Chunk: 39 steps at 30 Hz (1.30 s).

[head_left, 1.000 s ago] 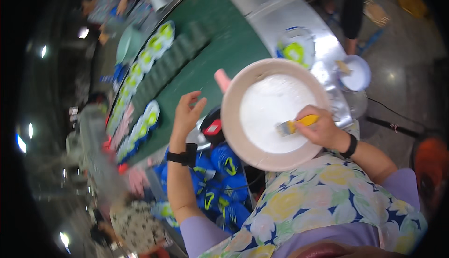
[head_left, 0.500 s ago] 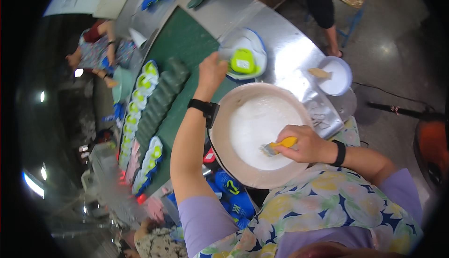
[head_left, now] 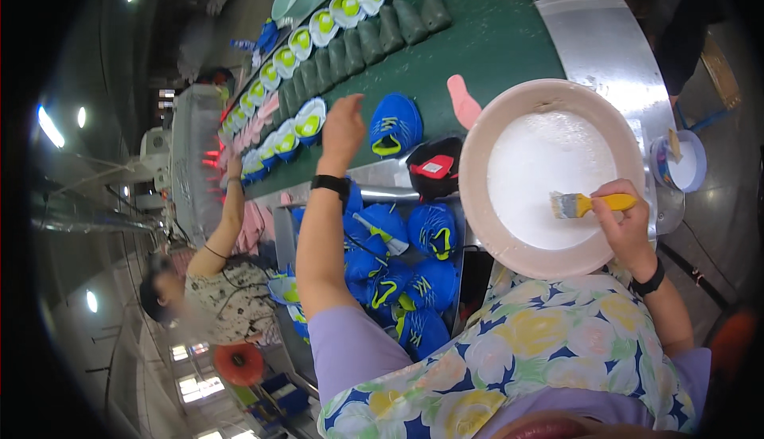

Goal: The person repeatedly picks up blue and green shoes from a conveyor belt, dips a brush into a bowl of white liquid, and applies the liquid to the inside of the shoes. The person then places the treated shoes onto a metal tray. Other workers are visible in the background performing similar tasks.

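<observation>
My right hand pinches the yellow handle of a paintbrush. The brush's bristles hang over white liquid in a large pale basin before me. My left hand is raised over the green belt with its fingers curled, and nothing shows in it. Just left of it sits the closest of a row of blue-and-white shoe uppers with yellow-green inside. To its right lie a blue shoe and a pink insole. A black shoe piece with a red-and-white patch rests against the basin.
Several blue shoes fill a bin below the belt. Dark green shoe lasts line the belt beside more uppers. A small white tub with a brush stands right of the basin. At the far left a co-worker reaches toward the belt.
My view has swung left. The upper beside my left hand is gone from that spot, and the hand is now by the row's end. The brush stays in my right hand.
</observation>
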Tool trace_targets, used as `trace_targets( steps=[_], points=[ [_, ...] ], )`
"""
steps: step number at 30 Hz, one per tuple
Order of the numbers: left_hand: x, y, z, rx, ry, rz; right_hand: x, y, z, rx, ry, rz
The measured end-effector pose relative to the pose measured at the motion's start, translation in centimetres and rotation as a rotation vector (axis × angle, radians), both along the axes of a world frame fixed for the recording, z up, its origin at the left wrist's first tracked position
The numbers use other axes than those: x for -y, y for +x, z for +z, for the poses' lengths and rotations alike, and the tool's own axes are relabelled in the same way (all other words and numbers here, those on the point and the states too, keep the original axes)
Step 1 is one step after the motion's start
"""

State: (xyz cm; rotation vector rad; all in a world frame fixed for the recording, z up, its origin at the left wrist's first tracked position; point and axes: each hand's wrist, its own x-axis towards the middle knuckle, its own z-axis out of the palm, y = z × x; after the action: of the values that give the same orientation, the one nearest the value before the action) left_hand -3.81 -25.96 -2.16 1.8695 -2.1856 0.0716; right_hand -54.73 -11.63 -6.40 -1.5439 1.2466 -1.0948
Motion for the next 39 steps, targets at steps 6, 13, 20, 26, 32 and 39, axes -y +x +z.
trace_targets(
  steps=[6, 13, 20, 26, 32, 39],
  points=[
    [-1.8, 7.5, -3.4, -0.035, -0.01, 0.05, 0.1, 0.5, 2.3, 0.092, 0.074, -0.014],
    [-1.7, 5.1, -8.2, -0.082, 0.181, -0.059, 1.5, 3.0, 3.7, 0.006, 0.074, 0.041],
    [-0.9, 6.0, -6.7, -0.293, 0.052, 0.299, 2.5, 8.1, 3.8, -0.323, -0.22, 0.658],
    [-6.3, 3.5, 0.5, -1.754, 0.455, 0.221, 4.1, 4.7, 4.2, -0.349, -0.334, 0.632],
    [-8.4, -3.9, 1.9, -1.578, 0.778, 0.036, 4.8, -1.4, 5.9, -0.287, -0.327, 0.339],
    [-6.5, -15.9, 5.7, -1.487, 1.149, 0.046, 5.7, -3.4, 8.6, -0.107, -0.49, 0.218]
  ],
)
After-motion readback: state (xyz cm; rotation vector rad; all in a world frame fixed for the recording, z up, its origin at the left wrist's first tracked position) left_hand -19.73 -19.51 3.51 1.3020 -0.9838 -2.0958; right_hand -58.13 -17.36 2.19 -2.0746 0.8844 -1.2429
